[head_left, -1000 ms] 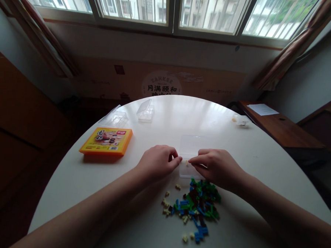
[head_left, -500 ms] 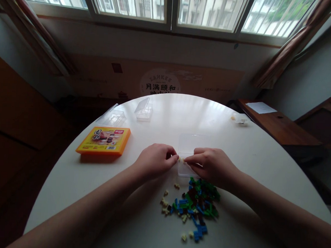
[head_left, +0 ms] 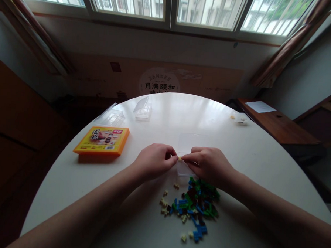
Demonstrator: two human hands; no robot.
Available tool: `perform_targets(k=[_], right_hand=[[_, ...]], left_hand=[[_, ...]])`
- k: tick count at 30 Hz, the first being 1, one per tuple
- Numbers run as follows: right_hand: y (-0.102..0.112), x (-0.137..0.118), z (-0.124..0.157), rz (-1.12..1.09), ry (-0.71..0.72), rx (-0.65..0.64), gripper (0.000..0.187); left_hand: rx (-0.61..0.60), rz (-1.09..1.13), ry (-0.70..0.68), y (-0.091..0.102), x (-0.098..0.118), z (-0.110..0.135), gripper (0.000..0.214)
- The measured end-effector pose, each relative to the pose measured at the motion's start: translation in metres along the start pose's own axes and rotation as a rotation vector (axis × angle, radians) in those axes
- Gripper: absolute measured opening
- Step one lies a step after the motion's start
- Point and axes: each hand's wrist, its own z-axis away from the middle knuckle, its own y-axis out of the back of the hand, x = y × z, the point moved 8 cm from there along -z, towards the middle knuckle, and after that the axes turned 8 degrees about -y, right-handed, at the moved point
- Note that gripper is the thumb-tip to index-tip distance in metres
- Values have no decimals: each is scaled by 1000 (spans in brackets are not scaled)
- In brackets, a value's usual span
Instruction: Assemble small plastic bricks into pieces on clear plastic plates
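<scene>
Close to my chest: a heap of blue, green and brown bricks (head_left: pixel 197 207) lies on the white round table (head_left: pixel 263 158), with loose cream bits (head_left: pixel 164 208) scattered just to its left.
Left hand: my left hand (head_left: pixel 152 162) is curled, thumb and forefinger pinched tight on one end of a tiny cream brick (head_left: pixel 180 159).
Right hand: my right hand (head_left: pixel 207 165) meets it, fingertips closed on the other end of the same brick; the other fingers are folded in.
Cream brick: held between both hands just above the table, over the near left edge of the clear box (head_left: pixel 188 145).
Clear box: open and shallow, partly hidden behind my right hand.
Orange box: an orange box (head_left: pixel 102 140) lies flat, well apart to the left.
Far side: two clear cases (head_left: pixel 142 110) sit at the far left edge, and a small pale packet (head_left: pixel 239 118) at the far right.
</scene>
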Motion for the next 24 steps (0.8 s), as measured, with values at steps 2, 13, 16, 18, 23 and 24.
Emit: perform_targets(k=[2,13,16,18,23,24], right_hand=[[0,0,0,-1,0,1,20],[-1,1,1,-4,3,-14,20],[-1,1,0,1,1,-13,20],[0,1,0,-1,-2,-8,20],[1,0,2,-21,20,5,20],[2,0,2,-27,24,9,20]], left_hand=[[4,-5,1,0,0,0,27],[-1,-1,1,0,1,0,28],[-2,-8,-1,0,1,0,29],[1,-10,-2,0,1,0,30],[0,0,-3,0,0,0,30],[1,3,-1,0,0,0,29]])
